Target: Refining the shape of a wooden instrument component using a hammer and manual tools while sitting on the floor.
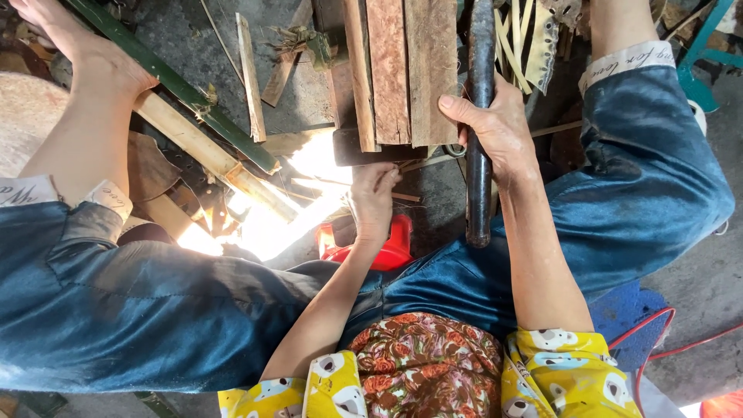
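The grey floor is covered in bamboo strips and wood blocks. The right hand wraps tight around a dark bar. The left hand pinches a thin stick by a red tub.

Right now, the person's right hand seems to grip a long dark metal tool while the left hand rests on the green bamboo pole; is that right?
Not quite: in the head view the left hand reaches beneath the stacked brown wooden planks, away from the green bamboo pole. The right hand does grip the long dark metal tool.
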